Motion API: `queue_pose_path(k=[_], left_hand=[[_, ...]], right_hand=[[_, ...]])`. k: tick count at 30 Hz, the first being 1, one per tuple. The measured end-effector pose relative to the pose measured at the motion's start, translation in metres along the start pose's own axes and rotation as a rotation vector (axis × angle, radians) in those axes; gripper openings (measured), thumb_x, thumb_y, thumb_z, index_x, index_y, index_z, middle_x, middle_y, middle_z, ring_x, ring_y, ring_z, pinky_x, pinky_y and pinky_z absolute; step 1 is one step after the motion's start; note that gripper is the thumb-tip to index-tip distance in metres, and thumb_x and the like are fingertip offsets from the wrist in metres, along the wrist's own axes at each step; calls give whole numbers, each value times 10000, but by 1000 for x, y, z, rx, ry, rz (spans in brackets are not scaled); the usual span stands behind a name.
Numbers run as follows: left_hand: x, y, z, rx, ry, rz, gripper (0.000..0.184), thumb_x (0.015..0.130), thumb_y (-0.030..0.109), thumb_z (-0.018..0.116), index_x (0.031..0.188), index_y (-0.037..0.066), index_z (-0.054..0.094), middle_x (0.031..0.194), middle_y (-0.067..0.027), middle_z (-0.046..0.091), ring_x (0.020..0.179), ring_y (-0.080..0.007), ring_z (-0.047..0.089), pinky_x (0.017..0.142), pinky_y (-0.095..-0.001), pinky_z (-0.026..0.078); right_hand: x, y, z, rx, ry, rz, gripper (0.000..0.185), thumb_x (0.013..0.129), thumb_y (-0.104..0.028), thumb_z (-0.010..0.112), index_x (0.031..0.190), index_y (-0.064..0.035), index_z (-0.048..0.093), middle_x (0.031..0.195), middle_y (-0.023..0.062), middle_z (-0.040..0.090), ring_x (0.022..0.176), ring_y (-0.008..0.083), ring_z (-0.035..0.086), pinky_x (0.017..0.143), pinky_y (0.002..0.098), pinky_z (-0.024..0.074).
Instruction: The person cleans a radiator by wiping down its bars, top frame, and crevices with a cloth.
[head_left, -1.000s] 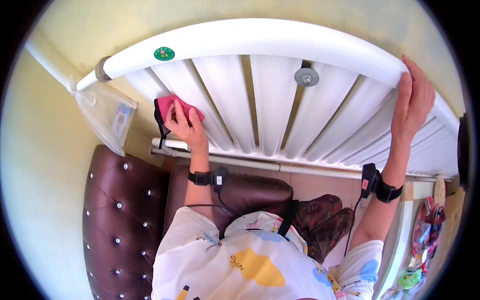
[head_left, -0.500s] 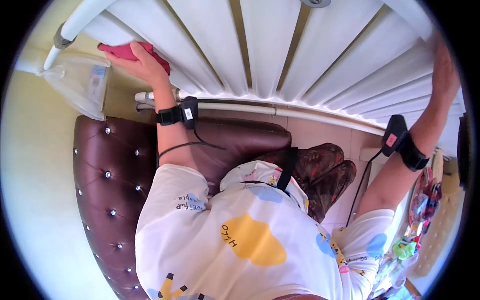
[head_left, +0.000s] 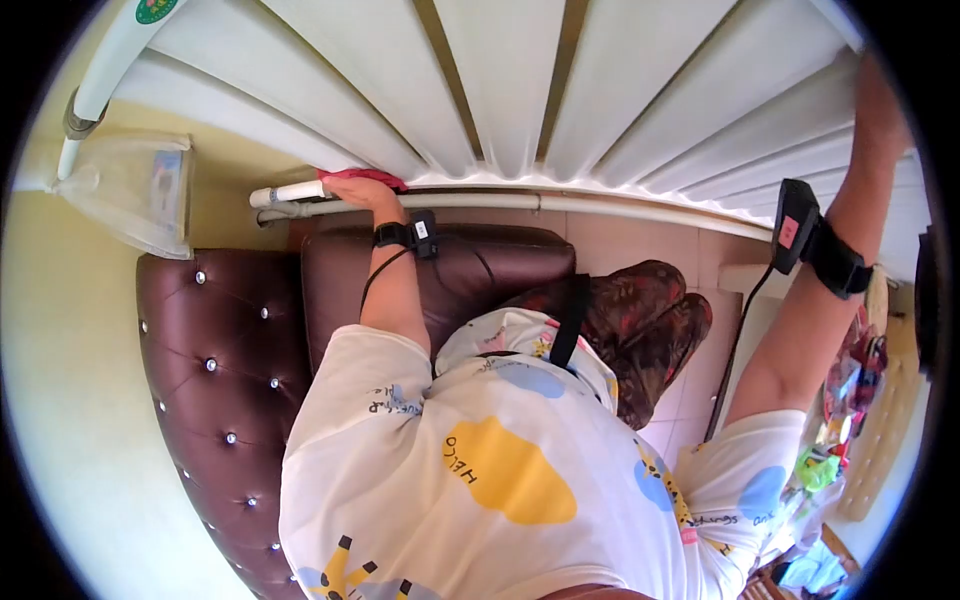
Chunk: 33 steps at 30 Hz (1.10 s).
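A red cloth (head_left: 388,178) is in my left hand (head_left: 355,189), which presses it against the lower edge of the white ribbed radiator (head_left: 505,90), beside the white bottom pipe (head_left: 300,192). Part of the cloth is hidden under the hand. Up at the far right, my right hand (head_left: 884,115) reaches to the radiator's other side. Its fingers are lost at the dark rim of the view, so what it touches cannot be made out. Both wrists carry black straps with small black boxes and cables.
Below my left arm stands a brown tufted sofa (head_left: 225,375). A clear plastic bag (head_left: 135,190) hangs at the left by the radiator's upper pipe (head_left: 110,65). Pink floor tiles (head_left: 650,238) show beneath the radiator. Assorted items (head_left: 840,400) lie at the right.
My left hand and the cloth have moved down and to the right, from the radiator's left panel to its bottom edge. The view has shifted slightly; my right hand stays at the far right.
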<state>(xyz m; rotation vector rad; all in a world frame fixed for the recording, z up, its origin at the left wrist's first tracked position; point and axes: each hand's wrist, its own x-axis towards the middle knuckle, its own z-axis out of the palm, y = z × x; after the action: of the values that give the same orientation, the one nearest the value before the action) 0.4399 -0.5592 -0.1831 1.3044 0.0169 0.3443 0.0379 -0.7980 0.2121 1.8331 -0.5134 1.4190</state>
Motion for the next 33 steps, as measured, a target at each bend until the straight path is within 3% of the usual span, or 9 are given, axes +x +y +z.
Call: queue_pose_path(k=[2,6,17,19,25,27,29,31,33], left_hand=[[-5,36,5,-122,24,-187,588,953,449,296,1304,-5,427,1307,-182,449,1103,-308,464,969,-392,356],[20,29,17,-350,82,-586,570,922,473,332,1242,19,461,1261,-134,472,1054,-265,479,928,-378,393],[-10,12,6,-241,-48,-630,531,958,456,297,1311,68,386,1355,-65,411,1174,-253,437,1037,-388,324],[-13,27,2,-352,-274,-706,507,965,427,284,1305,69,403,1334,-66,434,1168,-256,448,1031,-406,335],[-2,41,-10,-392,-228,-829,236,913,219,433,991,45,570,957,-35,616,874,-214,581,794,-376,496],[-7,78,-44,503,-954,209,205,903,177,445,927,23,579,868,-63,613,808,-216,577,720,-362,497],[-24,153,-33,310,-1094,105,176,910,126,435,831,21,553,792,-82,588,771,-222,562,693,-370,490],[12,96,-29,-430,-500,-686,209,929,118,407,776,34,521,750,-80,567,759,-234,557,705,-378,487],[15,108,-23,-511,-402,-739,250,958,164,390,760,54,496,746,-81,546,742,-240,549,727,-383,482]], right_hand=[[-4,-22,-11,132,-65,167,378,910,-383,472,869,-30,603,886,143,591,847,275,548,784,384,397],[7,-55,-29,346,-64,347,464,912,-432,463,856,-26,680,853,117,662,816,228,609,780,305,444],[5,-75,-26,322,75,395,471,919,-445,441,832,-25,637,799,125,629,763,239,580,734,326,428],[6,-72,-25,312,77,373,466,925,-437,432,804,-27,618,775,129,614,733,248,565,706,336,422],[8,-60,-15,278,74,308,467,942,-412,406,720,-31,560,704,142,569,644,275,523,623,366,402],[5,-49,-5,246,68,220,474,948,-404,397,692,-32,541,681,146,553,615,285,509,595,376,395],[7,-18,2,101,256,72,568,977,-344,355,504,-34,411,484,157,455,395,326,411,408,429,353],[-14,-5,-8,-39,-226,316,345,965,-328,397,1026,-149,686,907,57,660,834,215,602,766,265,432],[-6,-21,-12,57,-205,355,370,967,-348,377,1000,-158,693,883,46,655,818,210,599,748,264,431]])
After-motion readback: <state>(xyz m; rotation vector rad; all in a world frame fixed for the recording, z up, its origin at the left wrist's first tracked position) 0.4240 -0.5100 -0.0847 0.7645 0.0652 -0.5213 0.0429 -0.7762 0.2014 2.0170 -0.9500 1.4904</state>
